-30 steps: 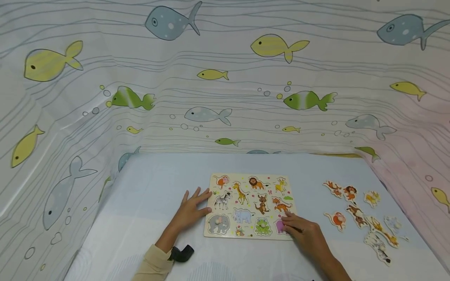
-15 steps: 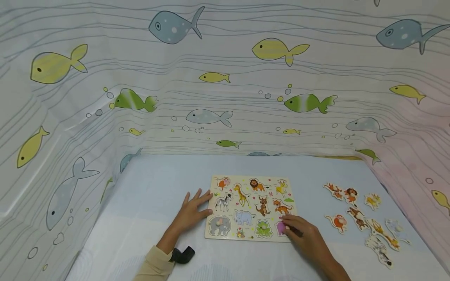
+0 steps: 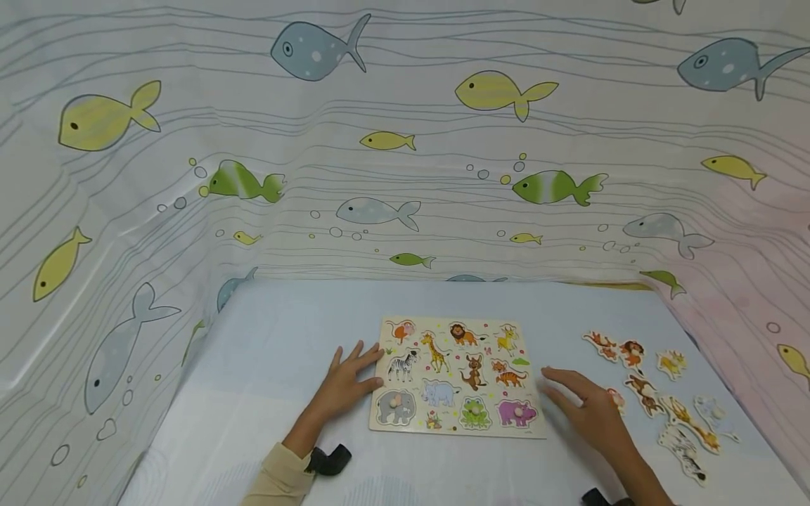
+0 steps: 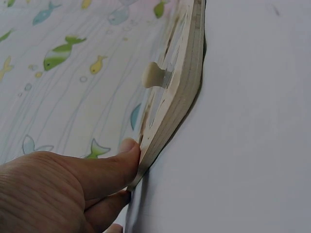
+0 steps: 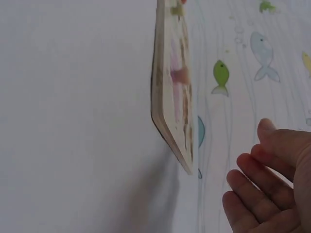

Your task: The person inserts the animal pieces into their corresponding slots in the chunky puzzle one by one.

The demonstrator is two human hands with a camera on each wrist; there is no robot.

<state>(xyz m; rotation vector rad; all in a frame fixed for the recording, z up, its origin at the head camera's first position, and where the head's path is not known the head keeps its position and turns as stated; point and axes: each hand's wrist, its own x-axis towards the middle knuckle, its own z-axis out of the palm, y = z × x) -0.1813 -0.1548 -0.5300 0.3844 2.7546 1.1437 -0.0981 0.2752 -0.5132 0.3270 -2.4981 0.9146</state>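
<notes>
A wooden animal peg puzzle board (image 3: 455,433) lies flat before me. Knobbed pieces sit in its front row: a grey elephant (image 3: 387,410), a green frog (image 3: 474,417) and a purple hippo (image 3: 508,414). My left hand (image 3: 344,384) rests at the board's left edge, fingers spread; in the left wrist view its thumb (image 4: 127,158) touches the board edge near a corner. My right hand (image 3: 585,407) is off the board's right side, holding nothing. In the right wrist view its fingers (image 5: 260,187) are loosely bent and apart from the board.
Loose puzzle pieces lie to the right, among them a zebra (image 3: 682,450), a giraffe (image 3: 691,423), a lion (image 3: 631,353) and a partly hidden monkey (image 3: 616,399). Fish-patterned cloth (image 3: 443,169) surrounds the table (image 3: 285,337) on the back and sides.
My right hand has let go of the purple hippo and moved right, off the board, uncovering the hippo and partly covering the loose monkey. The left hand has stayed at the board's edge.
</notes>
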